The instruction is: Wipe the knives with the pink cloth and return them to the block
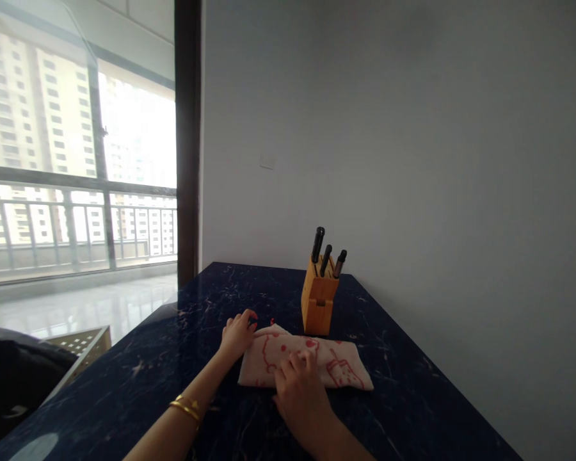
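Observation:
A pinkish-white towel (297, 362) with red line drawings lies folded on the dark blue marbled table (173, 390). My left hand (239, 334) is at the towel's far left corner, fingers curled round a small dark thing (252, 321) that is mostly hidden. My right hand (300, 390) presses on the towel's near middle, with bent fingers gathered on the cloth. Just behind the towel stands a wooden knife block (317, 304) with several black-handled tools in its slots. A small red bit (272, 321) shows at the towel's far edge.
A grey-white wall (436, 192) runs along the table's right side and back. On the left are a large window (77, 166) and a perforated beige chair or rack (84, 346) with dark fabric (14, 378) near it.

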A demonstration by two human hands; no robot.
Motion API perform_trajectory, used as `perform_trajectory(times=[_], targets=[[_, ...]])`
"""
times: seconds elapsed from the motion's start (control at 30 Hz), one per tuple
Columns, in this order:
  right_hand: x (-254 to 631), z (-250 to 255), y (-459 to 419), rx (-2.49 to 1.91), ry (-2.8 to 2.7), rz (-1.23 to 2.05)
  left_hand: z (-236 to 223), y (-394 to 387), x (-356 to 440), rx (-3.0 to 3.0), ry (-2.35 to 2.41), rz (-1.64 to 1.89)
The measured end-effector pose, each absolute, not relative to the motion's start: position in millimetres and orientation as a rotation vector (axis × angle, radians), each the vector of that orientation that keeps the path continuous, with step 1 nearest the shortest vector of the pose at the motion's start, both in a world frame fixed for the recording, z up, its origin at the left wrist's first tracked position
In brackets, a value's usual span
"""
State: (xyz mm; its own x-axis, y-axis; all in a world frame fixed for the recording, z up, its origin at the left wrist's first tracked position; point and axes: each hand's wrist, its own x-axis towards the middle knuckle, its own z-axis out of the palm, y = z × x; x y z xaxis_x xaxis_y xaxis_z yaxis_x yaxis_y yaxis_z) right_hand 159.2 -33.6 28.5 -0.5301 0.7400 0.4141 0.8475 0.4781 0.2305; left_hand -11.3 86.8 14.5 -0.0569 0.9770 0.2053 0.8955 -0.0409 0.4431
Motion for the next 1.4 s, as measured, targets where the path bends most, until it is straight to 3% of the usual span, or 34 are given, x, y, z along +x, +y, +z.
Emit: perform_trajectory(times=[0.27,0.7,1.4], targets=[[132,16,-7,-1.249,-2.527,-0.766,14,77,-29,2.166,1.928,0.7],[158,79,14,-1.471,-2.19,-0.334,3,86,-30,2.135,1.818,0.775],[200,134,31,-1.637,-1.948,-0.36,10,95,2,1.714,1.197,1.074]])
